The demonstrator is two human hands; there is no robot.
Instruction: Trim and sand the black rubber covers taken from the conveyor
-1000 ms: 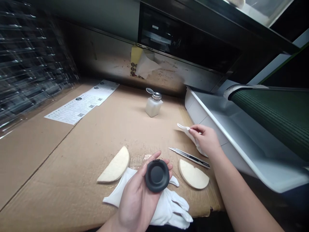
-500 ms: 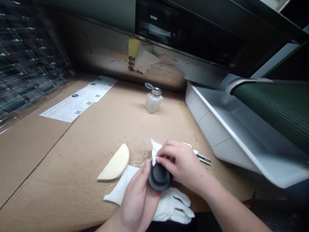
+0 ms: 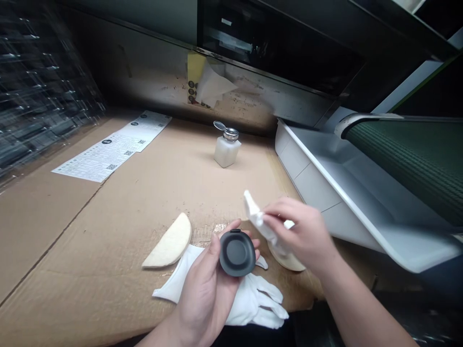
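In my left hand (image 3: 208,289) rests a round black plastic part (image 3: 238,253) with a shallow dish shape and a small tab at its top edge. My fingers curl round it from below and the left side. My right hand (image 3: 296,231), apart from the part and to its right, pinches a white cloth (image 3: 257,217) that looks slightly blurred. Beneath my left hand lies a white glove (image 3: 253,303). To the left sits a cream half-round pad (image 3: 170,243). Another cream pad (image 3: 289,262) shows partly under my right hand.
A square pump bottle (image 3: 226,150) with its metal lid flipped up stands farther back. Printed paper sheets (image 3: 97,156) lie at the left, near stacked clear plastic trays (image 3: 39,86). On the right are a white bin (image 3: 311,164) and a green conveyor belt (image 3: 408,154).
My right hand has drawn the cloth away from the black part, to the right. The part now faces up in full view in my left hand, its tab showing.
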